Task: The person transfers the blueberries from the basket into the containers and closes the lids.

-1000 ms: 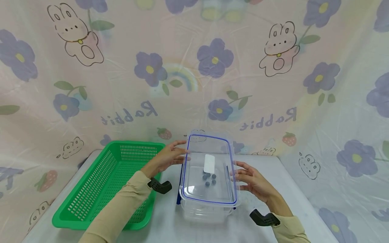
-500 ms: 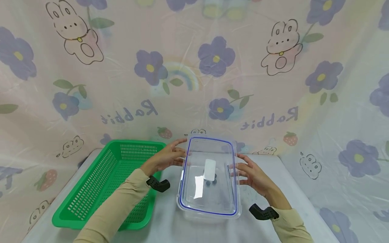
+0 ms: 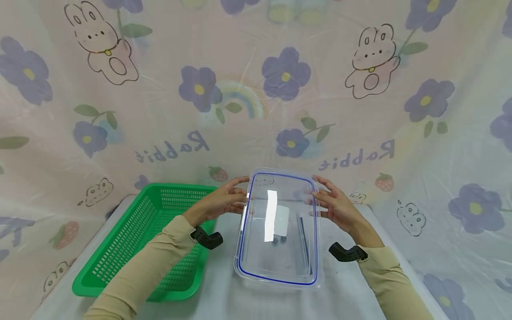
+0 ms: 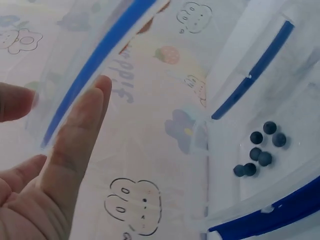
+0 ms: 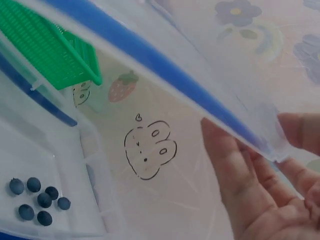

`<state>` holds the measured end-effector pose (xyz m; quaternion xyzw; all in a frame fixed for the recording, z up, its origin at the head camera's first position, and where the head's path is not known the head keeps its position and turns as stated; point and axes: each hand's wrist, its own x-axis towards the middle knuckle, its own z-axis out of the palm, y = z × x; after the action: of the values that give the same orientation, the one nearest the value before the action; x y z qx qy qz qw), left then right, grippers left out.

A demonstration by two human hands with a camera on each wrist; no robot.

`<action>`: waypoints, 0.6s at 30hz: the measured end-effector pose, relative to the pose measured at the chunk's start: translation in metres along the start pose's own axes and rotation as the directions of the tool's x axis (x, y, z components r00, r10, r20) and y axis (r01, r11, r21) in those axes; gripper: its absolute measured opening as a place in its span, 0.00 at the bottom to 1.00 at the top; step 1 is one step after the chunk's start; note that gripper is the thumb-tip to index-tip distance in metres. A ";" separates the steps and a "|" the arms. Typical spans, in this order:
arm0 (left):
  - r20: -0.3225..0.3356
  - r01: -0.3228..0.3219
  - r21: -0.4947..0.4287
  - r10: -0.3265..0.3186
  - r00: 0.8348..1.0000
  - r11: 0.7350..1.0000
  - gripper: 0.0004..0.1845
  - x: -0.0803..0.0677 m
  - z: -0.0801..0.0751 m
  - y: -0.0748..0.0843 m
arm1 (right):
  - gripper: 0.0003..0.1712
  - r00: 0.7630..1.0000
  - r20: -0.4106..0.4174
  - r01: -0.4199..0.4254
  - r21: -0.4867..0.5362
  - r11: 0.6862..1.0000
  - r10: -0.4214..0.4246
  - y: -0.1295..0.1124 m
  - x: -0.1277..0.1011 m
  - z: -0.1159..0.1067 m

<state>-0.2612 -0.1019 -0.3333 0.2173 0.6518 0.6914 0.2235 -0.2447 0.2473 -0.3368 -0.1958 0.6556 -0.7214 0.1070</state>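
A clear plastic lid with a blue seal is held tilted above a clear food container. My left hand pinches its left edge; the left wrist view has thumb and fingers on either side of the rim. On the opposite edge, my right hand grips the lid between thumb and fingers. Several blueberries lie on the container's floor, in a loose cluster that the right wrist view also catches. From the head, the lid and a bright reflection cover most of them. Blue clip flaps fold out from the container's sides.
To the left, a green plastic basket stands on the white-covered table, close to my left forearm. Behind the table hangs a curtain printed with rabbits and flowers. A white label shows through or on the lid.
The lid first came down toward me, then its far edge rose and it shifted slightly right. My right hand slid up toward the lid's far corner. Fewer blueberries show from the head.
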 end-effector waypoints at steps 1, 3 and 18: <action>0.000 0.012 0.003 -0.012 1.000 1.000 0.37 0.000 0.000 0.002 | 0.31 1.000 0.010 0.006 0.014 1.000 -0.006 -0.001 0.000 0.000; -0.002 0.028 0.017 -0.028 1.000 0.999 0.34 0.001 0.000 0.007 | 0.31 1.000 0.025 0.007 0.052 0.999 -0.008 -0.004 0.000 0.000; -0.080 -0.117 0.171 0.132 0.988 0.978 0.32 0.004 -0.005 0.050 | 0.34 0.983 0.085 0.169 -0.053 0.984 -0.164 -0.025 -0.003 0.017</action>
<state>-0.2687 -0.1062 -0.2838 0.2439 0.7017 0.6565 0.1310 -0.2322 0.2358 -0.3110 -0.2818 0.6535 -0.6994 0.0663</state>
